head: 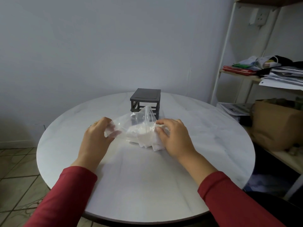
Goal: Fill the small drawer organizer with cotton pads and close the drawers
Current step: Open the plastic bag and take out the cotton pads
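Observation:
A small dark grey drawer organizer (145, 97) stands at the far middle of the round white table (147, 174). Its frame looks open at the front, and its lower part is hidden behind a clear plastic bag (131, 123). The bag holds a stack of white cotton pads (144, 136) and lies in front of the organizer. My left hand (96, 136) pinches the bag's left edge. My right hand (173, 136) grips the bag's right side over the pads. Both sleeves are red.
A white metal shelf unit (229, 51) stands to the right with papers, books and cloth on it. A brown cardboard box (275, 123) sits on a lower shelf near the table's right edge. Tiled floor shows at the left.

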